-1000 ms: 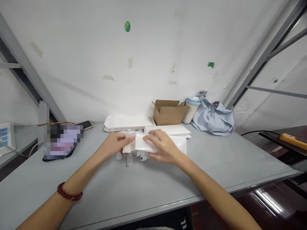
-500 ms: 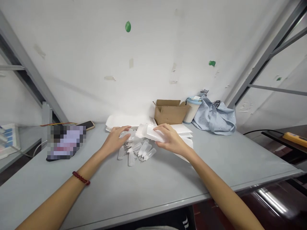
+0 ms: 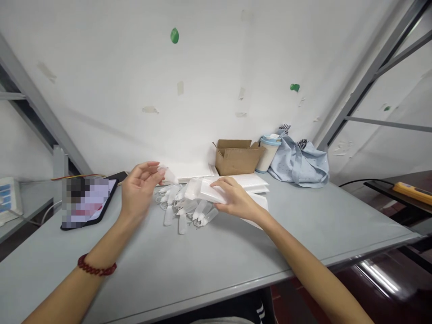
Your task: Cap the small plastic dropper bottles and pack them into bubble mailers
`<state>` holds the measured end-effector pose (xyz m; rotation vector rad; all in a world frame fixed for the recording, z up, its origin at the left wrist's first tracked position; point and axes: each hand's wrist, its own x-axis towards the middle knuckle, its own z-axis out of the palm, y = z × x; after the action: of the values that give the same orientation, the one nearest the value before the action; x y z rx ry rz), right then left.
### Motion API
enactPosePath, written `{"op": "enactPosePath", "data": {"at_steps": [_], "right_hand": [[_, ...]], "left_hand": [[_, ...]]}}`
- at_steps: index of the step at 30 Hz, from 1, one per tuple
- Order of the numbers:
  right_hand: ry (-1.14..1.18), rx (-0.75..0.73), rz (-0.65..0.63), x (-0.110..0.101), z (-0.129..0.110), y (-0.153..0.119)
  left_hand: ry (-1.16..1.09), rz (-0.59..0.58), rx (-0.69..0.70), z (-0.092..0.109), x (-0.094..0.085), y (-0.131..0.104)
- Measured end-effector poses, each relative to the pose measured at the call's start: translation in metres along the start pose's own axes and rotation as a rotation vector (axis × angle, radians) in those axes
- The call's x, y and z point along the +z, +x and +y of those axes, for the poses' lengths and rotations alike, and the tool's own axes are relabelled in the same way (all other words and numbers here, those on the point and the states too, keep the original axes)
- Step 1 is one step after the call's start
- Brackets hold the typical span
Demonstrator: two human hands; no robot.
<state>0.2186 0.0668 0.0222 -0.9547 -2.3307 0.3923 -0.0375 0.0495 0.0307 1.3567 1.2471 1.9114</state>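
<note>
My left hand (image 3: 140,189) is raised above the grey table (image 3: 209,265), pinching a small clear plastic bottle (image 3: 168,173) between thumb and fingertips. My right hand (image 3: 234,198) grips a white plastic bag (image 3: 202,190) by its edge, its mouth pointing left. Between and below the hands lies a pile of several small clear bottles (image 3: 184,209) on the table. A red bead bracelet (image 3: 96,269) sits on my left wrist.
A tablet (image 3: 86,202) and a phone lie at the left. Stacks of white bags (image 3: 251,181), a cardboard box (image 3: 238,157), a cup (image 3: 269,153) and a blue cloth bag (image 3: 302,164) line the wall. Metal shelf frames stand at both sides.
My left hand let go of the bag, reached into the bottle pile and has lifted up with one bottle. My right hand keeps the bag, now held open toward the left.
</note>
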Motion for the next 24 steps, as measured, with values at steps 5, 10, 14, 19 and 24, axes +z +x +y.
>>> {"op": "enactPosePath", "data": {"at_steps": [5,10,14,19,24], "right_hand": [[0.074,-0.022,0.008,0.006,-0.004,0.000],[0.133,-0.028,0.042,0.013,-0.009,-0.001],[0.153,-0.035,0.084,0.015,-0.009,0.000],[0.150,-0.048,0.126,0.011,-0.004,0.001],[0.045,0.004,0.162,-0.001,0.003,0.002]], "left_hand": [[0.027,-0.040,-0.047,0.005,0.010,-0.016],[0.112,-0.102,-0.067,-0.001,0.019,-0.028],[0.393,-0.189,0.071,-0.002,0.021,-0.034],[0.510,-0.315,0.028,0.003,0.020,-0.033],[0.576,-0.212,0.032,-0.001,0.008,-0.018]]}}
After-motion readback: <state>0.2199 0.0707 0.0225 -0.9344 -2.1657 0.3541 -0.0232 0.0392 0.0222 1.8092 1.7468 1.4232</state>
